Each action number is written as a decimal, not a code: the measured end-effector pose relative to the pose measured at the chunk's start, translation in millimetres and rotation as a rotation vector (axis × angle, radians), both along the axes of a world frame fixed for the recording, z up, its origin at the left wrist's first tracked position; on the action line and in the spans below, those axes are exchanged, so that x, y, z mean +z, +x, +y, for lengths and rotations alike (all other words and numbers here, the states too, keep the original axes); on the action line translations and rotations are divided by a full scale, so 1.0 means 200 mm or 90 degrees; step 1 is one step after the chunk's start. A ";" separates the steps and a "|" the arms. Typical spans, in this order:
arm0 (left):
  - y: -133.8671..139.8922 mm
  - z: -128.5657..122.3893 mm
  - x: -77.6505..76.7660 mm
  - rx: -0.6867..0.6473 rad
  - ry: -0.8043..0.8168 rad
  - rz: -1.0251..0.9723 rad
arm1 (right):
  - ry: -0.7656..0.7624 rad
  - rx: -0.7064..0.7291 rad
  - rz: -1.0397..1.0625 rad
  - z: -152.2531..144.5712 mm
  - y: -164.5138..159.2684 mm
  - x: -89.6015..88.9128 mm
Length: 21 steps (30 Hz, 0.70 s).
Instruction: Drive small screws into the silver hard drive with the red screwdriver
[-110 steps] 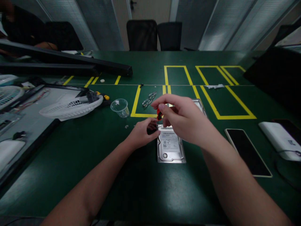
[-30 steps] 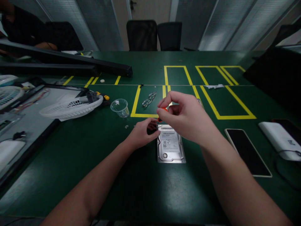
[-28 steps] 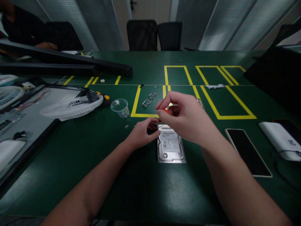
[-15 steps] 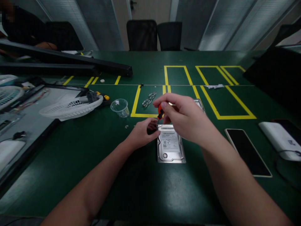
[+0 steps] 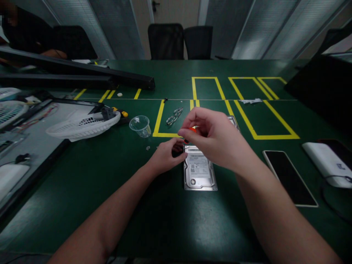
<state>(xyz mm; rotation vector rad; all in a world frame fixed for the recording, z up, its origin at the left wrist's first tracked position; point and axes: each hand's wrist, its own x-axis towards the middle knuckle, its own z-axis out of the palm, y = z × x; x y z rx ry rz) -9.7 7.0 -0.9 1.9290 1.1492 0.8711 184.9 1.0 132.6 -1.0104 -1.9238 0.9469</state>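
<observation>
A silver hard drive (image 5: 199, 170) with a white label lies flat on the green table. My left hand (image 5: 167, 156) grips its far left corner, the thumb on the top edge and the other fingers curled around the far side. Over that end, my right hand (image 5: 213, 137) is closed on a small screwdriver (image 5: 193, 129) with a red-and-black handle, mostly covered by the fingers. The screwdriver's tip is hidden between the hands. Several tiny screws (image 5: 147, 148) lie left of my left hand, near a clear plastic cup (image 5: 140, 127).
Behind my right hand a second silver drive (image 5: 233, 121) partly shows. Glasses (image 5: 174, 116) lie within yellow tape. A phone (image 5: 290, 178) and a white power bank (image 5: 328, 164) sit at right. At left are a white fan guard (image 5: 85, 126), a large panel and black bars (image 5: 132, 77). A person sits far left.
My right thumb and fingertips have rolled around the screwdriver, and its red handle is now more covered. My left hand and the hard drive have stayed in place.
</observation>
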 end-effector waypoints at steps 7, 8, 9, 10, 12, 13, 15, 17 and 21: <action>0.01 0.00 0.00 -0.007 -0.022 -0.021 | 0.004 -0.016 0.003 0.02 -0.01 -0.01; 0.01 0.00 0.00 -0.004 -0.022 -0.015 | 0.000 -0.019 0.005 0.02 -0.01 -0.01; 0.01 0.00 0.00 -0.002 -0.022 -0.009 | -0.005 -0.021 0.007 0.02 -0.01 -0.02; 0.01 -0.01 0.01 0.000 -0.021 -0.005 | -0.012 -0.022 0.006 0.02 -0.01 -0.02; 0.01 -0.01 0.01 -0.003 -0.020 -0.004 | -0.021 -0.031 0.001 0.01 -0.01 -0.01; 0.00 -0.01 0.01 -0.006 -0.019 -0.005 | -0.026 -0.037 -0.003 0.01 -0.01 -0.01; 0.00 -0.01 0.01 -0.007 -0.011 -0.006 | -0.034 -0.048 -0.011 0.00 0.00 0.00; 0.00 -0.01 0.01 -0.002 -0.002 -0.001 | -0.041 -0.046 -0.010 0.00 0.00 0.00; 0.00 0.00 0.01 0.004 0.000 0.002 | -0.022 -0.013 0.011 -0.01 0.00 0.00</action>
